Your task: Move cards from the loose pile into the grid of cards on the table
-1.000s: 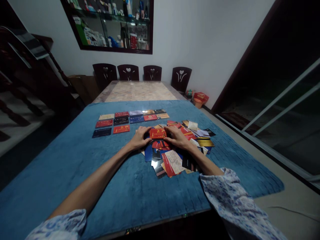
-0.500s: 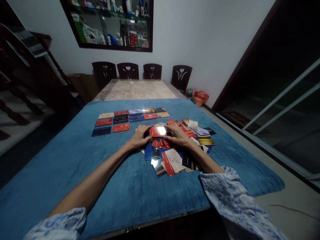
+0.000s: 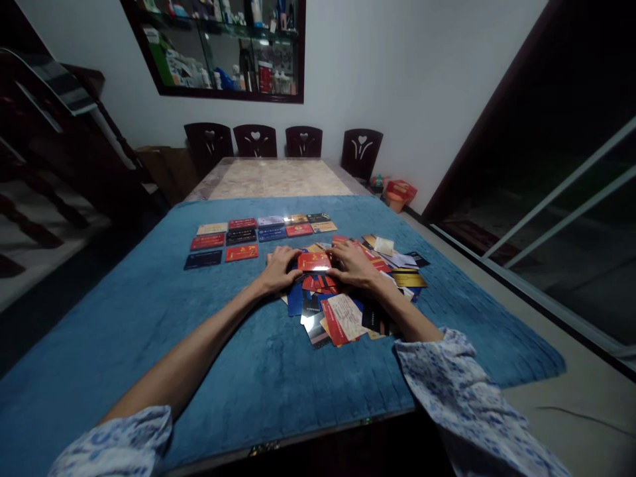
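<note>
Between my two hands is a red bank card (image 3: 314, 262) with yellow markings, held by its short ends just above a loose pile of cards. My left hand (image 3: 279, 270) grips its left end with the thumb in front. My right hand (image 3: 354, 266) has the right end, its wrist over the pile. Below lie a red-and-white card (image 3: 344, 317), blue and black cards, and a gold card (image 3: 409, 278) to the right. Further left, cards lie in rows, with a dark blue card (image 3: 203, 260) and a red card (image 3: 242, 253) in the nearest row.
A blue cloth (image 3: 238, 384) covers the near part of the table; its bare stone-patterned top (image 3: 278, 177) shows beyond. Several dark chairs (image 3: 254, 140) stand at the far end. A glass-shelved cabinet (image 3: 223, 99) is set in the wall. An orange bin (image 3: 396, 201) stands right of the table.
The red card has tilted slightly, so the bright glare on its right side has gone and its yellow markings show. Both hands stay in nearly the same place.
</note>
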The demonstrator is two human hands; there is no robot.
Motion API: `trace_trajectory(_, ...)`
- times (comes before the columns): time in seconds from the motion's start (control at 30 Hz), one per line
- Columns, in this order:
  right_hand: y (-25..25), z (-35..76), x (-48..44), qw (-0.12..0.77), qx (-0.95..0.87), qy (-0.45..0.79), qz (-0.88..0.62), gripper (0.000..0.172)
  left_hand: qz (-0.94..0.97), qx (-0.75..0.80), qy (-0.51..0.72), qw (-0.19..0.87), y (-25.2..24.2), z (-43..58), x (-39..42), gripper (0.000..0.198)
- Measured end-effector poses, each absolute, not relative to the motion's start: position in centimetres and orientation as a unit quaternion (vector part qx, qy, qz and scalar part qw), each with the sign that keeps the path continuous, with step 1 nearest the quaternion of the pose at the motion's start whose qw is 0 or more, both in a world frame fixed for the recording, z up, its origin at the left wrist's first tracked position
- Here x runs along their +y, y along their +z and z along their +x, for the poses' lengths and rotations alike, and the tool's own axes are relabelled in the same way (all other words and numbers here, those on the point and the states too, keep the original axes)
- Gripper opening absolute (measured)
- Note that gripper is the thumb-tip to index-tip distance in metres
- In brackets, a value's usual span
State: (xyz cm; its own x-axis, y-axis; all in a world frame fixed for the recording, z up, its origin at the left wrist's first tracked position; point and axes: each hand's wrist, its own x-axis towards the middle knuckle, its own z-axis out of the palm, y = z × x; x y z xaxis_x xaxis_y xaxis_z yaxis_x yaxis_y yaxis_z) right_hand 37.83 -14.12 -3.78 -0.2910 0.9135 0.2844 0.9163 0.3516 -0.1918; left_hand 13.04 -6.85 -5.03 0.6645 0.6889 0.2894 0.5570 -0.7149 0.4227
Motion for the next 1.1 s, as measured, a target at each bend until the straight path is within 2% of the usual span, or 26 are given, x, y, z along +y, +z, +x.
trace_trajectory(0.37, -2.9, 37.3, -14.0, 0.127, -0.807, -0.025, -0.576, 0.046, 0.903, 0.351, 0.207, 0.136, -4.7, 13.0, -6.9, 0.045)
trace_trajectory(0.93, -1.7, 35.9, -13.6, 0.106, -0.809, -0.031, -0.578, 0.046, 0.903, 0.362, 0.199, 0.120, -4.0, 11.7, -7.2, 0.044)
trace_trajectory(1.1, -0.9, 34.7, -13.3, 0.098, -0.823, -0.030, -0.559, 0.041, 0.900, 0.372, 0.198, 0.116, -3.7, 10.7, -7.2, 0.043)
